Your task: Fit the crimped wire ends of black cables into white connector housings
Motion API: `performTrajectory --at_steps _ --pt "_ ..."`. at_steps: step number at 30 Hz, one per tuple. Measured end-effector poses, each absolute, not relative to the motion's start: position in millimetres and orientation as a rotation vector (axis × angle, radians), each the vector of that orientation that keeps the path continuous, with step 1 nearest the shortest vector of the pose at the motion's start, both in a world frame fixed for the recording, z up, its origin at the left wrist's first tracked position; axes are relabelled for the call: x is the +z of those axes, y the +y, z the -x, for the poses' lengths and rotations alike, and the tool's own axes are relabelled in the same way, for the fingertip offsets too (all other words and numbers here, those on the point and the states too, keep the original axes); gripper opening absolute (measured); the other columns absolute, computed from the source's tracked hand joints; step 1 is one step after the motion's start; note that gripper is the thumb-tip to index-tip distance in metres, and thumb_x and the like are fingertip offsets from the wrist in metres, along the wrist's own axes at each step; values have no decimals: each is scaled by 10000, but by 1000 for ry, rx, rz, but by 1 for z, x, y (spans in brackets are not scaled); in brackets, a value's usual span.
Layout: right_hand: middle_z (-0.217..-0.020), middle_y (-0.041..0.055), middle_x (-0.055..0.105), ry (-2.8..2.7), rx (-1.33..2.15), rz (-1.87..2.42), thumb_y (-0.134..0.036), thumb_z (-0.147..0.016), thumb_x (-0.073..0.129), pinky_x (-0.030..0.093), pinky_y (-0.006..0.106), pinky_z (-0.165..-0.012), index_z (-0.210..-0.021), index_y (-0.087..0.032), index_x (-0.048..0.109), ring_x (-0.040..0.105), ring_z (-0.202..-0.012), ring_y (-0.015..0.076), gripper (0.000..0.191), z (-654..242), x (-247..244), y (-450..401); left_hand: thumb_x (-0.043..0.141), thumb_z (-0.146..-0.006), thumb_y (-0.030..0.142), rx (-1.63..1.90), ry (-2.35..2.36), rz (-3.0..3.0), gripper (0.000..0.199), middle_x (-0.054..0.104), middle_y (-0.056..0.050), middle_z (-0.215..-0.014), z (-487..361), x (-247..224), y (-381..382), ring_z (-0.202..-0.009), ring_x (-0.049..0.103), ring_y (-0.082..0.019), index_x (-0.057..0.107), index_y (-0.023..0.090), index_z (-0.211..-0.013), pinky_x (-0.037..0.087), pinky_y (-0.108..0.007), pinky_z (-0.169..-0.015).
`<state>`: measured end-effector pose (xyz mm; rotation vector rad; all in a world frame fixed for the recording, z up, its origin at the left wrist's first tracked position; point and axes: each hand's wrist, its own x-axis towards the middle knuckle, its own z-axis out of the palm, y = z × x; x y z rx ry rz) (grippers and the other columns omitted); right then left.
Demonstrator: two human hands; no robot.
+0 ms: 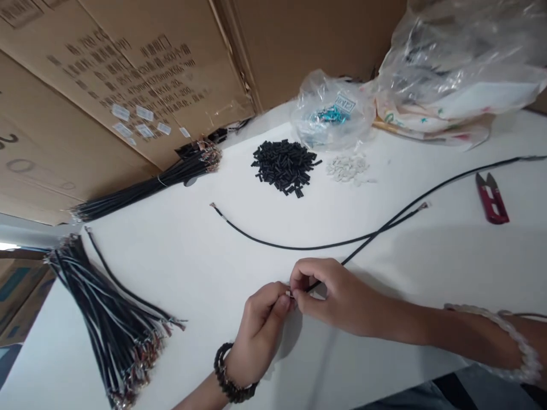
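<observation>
Near the front of the table, my left hand [264,327] pinches a small white connector [289,294] between thumb and fingers. My right hand [331,293] is closed close against it, gripping the end of a black cable [421,199]. From my right fingers this cable runs up to the right across the table. The thin wires at the connector are mostly covered by my fingertips. A second black cable [294,248], with a connector at its right end, lies curved just beyond my hands and crosses the first.
A pile of short black tubes [284,165] sits beyond, beside small white pieces [348,169] and a plastic bag [331,117]. Red thread snips [492,199] lie at right. Cable bundles [102,307] occupy the left. Cardboard boxes [128,68] line the back.
</observation>
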<state>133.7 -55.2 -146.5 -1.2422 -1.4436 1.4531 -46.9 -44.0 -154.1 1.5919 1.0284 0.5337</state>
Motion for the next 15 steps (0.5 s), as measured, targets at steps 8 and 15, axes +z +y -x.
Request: performTrajectory --at_steps 8,15 --pt "-750 -30 590 -1551 1355 1208 -129 -810 562 427 248 -687 -733 -180 543 540 -729 105 94 -139 -150 -56 434 -995 344 530 1027 -1599 342 539 -6 -681 45 -153 -43 -658 486 -143 504 194 -697 404 -263 -633" --pt "-707 -42 553 -1686 1086 1240 -113 -801 530 382 274 -726 -726 -171 503 502 -704 89 99 -133 -148 -60 456 -981 284 622 1009 -1676 319 572 -17 -671 41 -151 -46 -648 511 -153 496 202 -675 425 -284 -628"
